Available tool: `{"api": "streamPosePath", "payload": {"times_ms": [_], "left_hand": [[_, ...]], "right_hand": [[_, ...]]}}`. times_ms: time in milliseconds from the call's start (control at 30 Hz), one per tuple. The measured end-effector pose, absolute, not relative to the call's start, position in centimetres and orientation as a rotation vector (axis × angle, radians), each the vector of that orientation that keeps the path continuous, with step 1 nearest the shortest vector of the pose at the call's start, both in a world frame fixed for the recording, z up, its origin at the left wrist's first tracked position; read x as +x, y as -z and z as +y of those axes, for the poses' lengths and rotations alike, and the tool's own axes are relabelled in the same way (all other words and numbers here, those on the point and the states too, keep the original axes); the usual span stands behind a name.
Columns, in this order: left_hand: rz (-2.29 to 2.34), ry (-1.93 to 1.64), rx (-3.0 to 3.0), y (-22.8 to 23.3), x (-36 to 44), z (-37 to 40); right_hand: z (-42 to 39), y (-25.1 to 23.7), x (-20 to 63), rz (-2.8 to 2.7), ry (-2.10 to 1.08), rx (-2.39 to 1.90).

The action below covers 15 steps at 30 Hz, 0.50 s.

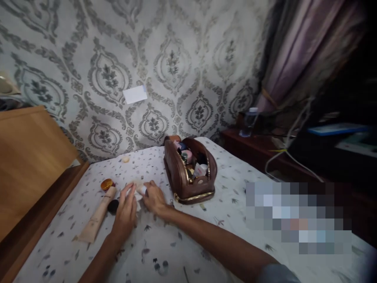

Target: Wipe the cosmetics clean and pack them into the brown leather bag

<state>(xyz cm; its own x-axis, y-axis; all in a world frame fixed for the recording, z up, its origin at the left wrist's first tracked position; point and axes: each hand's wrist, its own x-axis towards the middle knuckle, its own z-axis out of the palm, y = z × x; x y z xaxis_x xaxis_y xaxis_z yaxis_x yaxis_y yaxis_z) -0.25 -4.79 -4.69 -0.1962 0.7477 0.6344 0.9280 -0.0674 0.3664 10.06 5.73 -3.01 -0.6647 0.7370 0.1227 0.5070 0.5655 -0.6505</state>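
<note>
Both hands are close together over the patterned sheet. My right hand (153,197) is closed around a small white and beige item (143,190), perhaps a tube or bottle; blur hides its kind. Just left of it, my left hand (126,208) bends its fingers over something whitish, mostly hidden. Beside my left hand lie a round black item (113,206) and a long beige squeeze tube (97,220). Above the tube is an amber round container (107,184). To the right of my hands stands a brown cosmetic bag (191,188), unzipped and packed with small items.
A small pale round item (125,159) lies on the sheet (182,239) toward the wall. A wooden board (32,157) borders the left side. On the right, a dark red ledge (235,137) bears a clear bottle (249,122), with white cables (290,137) hanging nearby.
</note>
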Motion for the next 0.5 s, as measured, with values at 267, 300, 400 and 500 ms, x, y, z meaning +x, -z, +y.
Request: {"api": "streamPosePath", "payload": {"times_ms": [267,300,400,500], "left_hand": [[-1.928,1.016,-2.056,2.5,2.0,-3.4],[-2.011,1.057,-2.052,2.0,2.1,-3.3],[-2.268,1.269,-2.014,1.0,2.3,-3.1],[-2.574,1.649,-1.748,1.1,2.6,-2.8]], "right_hand": [[2.3,4.0,17.6,-2.124,-1.036,-0.699],[2.3,4.1,18.7,-2.102,-1.047,-0.665],[2.3,4.4,21.7,-2.042,-1.074,-0.577],[2.2,5.3,23.5,-1.959,-1.095,-0.508]]}}
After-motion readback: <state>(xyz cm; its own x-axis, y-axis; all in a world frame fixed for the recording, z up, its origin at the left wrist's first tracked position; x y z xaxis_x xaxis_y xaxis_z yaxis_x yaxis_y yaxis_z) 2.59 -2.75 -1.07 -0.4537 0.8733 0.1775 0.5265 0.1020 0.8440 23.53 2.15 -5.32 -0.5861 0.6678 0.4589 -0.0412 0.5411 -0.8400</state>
